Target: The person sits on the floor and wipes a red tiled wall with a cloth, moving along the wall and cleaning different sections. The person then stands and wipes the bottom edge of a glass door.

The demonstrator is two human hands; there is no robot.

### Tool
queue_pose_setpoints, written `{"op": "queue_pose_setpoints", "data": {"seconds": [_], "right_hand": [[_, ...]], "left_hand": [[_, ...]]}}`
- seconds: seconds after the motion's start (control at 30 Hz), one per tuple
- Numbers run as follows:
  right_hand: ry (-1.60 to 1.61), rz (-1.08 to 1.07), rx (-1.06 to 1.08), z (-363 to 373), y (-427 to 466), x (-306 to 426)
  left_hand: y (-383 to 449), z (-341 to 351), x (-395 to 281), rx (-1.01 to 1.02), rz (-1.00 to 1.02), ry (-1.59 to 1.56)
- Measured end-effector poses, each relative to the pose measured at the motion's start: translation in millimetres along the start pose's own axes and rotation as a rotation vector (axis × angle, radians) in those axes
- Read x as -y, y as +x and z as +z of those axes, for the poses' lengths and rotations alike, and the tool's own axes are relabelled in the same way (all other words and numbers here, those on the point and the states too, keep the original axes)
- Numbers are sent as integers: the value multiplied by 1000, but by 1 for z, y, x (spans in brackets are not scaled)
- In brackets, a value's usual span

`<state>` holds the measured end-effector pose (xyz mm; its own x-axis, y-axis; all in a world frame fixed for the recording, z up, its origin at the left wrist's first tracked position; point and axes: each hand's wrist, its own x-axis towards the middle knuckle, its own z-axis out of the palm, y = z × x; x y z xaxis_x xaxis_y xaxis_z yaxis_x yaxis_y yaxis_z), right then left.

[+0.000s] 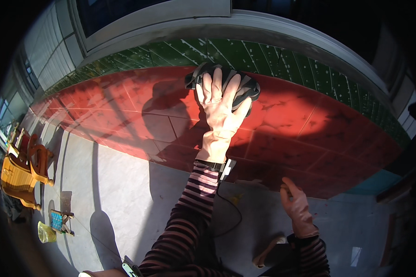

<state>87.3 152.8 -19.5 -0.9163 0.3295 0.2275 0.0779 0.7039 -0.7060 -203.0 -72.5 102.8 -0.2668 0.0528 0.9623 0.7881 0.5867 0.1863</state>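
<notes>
My left hand, in a pale pink rubber glove, presses a dark striped cloth against the wall with its fingers spread. The cloth lies bunched under the palm and fingers, at the top of the red tiles, where they meet a band of green tiles with white streaks and specks. Lower down on the right, my right hand wears a matching glove. It hangs in shade away from the wall, fingers loosely bent, with nothing visible in it.
Above the green band runs a window frame. A wooden chair, a folding stool with a blue seat and a yellow wastebasket stand on the grey floor at left. A dark cable hangs by my left wrist.
</notes>
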Motion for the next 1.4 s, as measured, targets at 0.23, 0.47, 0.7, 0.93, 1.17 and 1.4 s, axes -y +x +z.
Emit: {"op": "queue_pose_setpoints", "data": {"seconds": [0.23, 0.47, 0.7, 0.93, 1.17, 1.4], "right_hand": [[-21, 17, -28, -14, -1, -8], [-8, 5, -10, -9, 2, -5], [32, 9, 7, 8, 6, -5], [5, 35, 32, -1, 4, -23], [53, 22, 2, -13, -5, -27], [-32, -11, 36, -12, -5, -32]], "left_hand": [[3, -22, 49, -386, -596, -54], [-26, 5, 21, -242, -279, 178], [-81, 25, -32, 66, -48, 77], [-100, 18, 17, -42, -288, 76], [-110, 17, 57, -400, -684, 25], [-157, 43, 93, -611, -1005, 62]]}}
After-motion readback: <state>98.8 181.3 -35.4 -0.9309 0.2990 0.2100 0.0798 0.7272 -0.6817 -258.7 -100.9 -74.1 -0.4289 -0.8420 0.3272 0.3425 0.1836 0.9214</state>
